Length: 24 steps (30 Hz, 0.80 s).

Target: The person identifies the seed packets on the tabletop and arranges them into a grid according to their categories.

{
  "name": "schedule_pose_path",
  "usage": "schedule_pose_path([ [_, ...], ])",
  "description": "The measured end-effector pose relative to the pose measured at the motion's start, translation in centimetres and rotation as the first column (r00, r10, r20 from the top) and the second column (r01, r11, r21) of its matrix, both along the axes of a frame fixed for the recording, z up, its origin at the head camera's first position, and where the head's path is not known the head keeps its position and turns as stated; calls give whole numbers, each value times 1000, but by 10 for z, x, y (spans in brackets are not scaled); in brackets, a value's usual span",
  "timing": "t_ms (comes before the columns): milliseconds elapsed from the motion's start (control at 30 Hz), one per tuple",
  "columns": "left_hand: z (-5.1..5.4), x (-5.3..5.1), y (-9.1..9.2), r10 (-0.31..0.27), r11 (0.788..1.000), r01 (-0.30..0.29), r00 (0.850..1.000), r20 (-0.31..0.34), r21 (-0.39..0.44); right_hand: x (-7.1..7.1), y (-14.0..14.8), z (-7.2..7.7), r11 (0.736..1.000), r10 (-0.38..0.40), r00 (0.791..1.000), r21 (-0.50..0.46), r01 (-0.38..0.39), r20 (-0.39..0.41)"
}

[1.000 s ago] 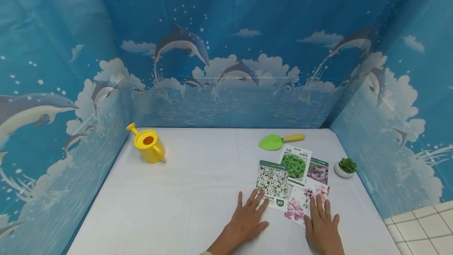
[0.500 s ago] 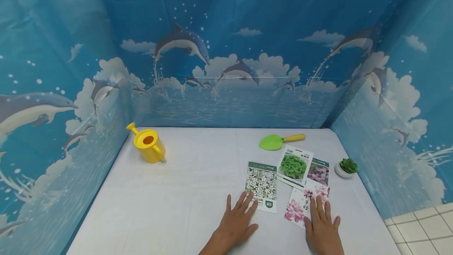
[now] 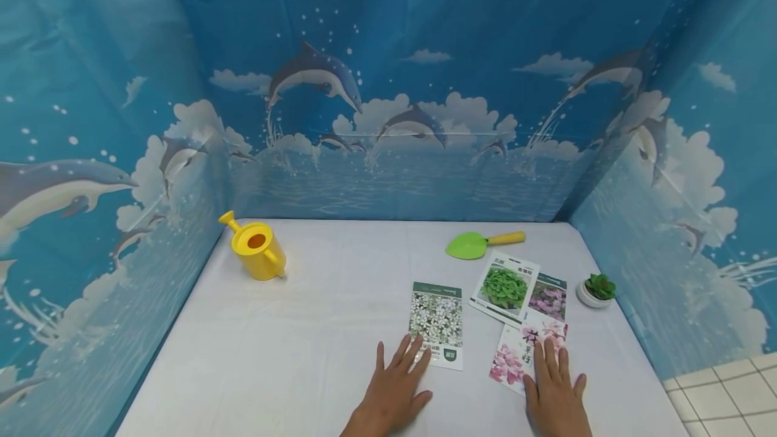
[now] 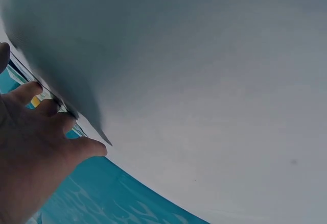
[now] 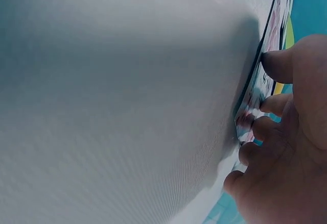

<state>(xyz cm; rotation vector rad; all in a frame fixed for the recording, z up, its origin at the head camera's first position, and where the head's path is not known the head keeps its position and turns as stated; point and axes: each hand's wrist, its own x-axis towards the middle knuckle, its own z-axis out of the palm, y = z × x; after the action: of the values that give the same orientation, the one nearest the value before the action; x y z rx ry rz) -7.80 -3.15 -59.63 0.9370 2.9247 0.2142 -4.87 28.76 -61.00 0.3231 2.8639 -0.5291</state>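
Observation:
My left hand lies with spread, straight fingers over the lower left corner of a white-flower seed packet. In the left wrist view the fingertips touch down at the packet's edge. My right hand rests flat on a pink-flower seed packet, covering its lower right part. The thumb and fingers show beside that packet in the right wrist view. A green-leaf seed packet overlaps the pink one and a purple-flower seed packet, which is partly covered.
Behind the packets lies a green trowel with a yellow handle. A small potted succulent stands at the right edge of the white table. At the back left is a yellow watering can. Dolphin-print curtains enclose the back and sides.
My left hand has slid left with the white-flower packet, parting it from the other packets. The green-leaf packet has turned slightly and now shows more. My right hand has stayed in place.

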Motion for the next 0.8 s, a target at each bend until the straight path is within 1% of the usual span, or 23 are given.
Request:
schedule_pose_path([
  [133, -3, 2, -5, 16, 1000, -16, 1000, 4, 6, 1, 0, -2, 1000, -2, 1000, 6, 2, -1],
  [200, -2, 4, -7, 28, 1000, -29, 1000, 13, 6, 2, -1, -2, 1000, -4, 1000, 3, 4, 0],
  [367, 1, 8, -14, 64, 998, -64, 996, 59, 11, 1, -2, -1, 1000, -11, 1000, -4, 11, 26],
  [500, 0, 11, -20, 71, 997, -74, 995, 64, 37, 2, -3, -1, 1000, -14, 999, -8, 14, 41],
  [600, -2, 12, -24, 68, 995, -71, 996, 54, 70, 3, -4, 0, 1000, -13, 999, -27, 14, 46],
  [700, -11, 13, -30, 64, 993, -64, 998, 7, 94, 4, -7, 1, 999, -5, 999, -32, 7, 49],
  [800, -19, 14, -34, 69, 992, -66, 997, -24, 107, 6, -8, 1, 1000, 7, 999, -28, -6, 44],
])
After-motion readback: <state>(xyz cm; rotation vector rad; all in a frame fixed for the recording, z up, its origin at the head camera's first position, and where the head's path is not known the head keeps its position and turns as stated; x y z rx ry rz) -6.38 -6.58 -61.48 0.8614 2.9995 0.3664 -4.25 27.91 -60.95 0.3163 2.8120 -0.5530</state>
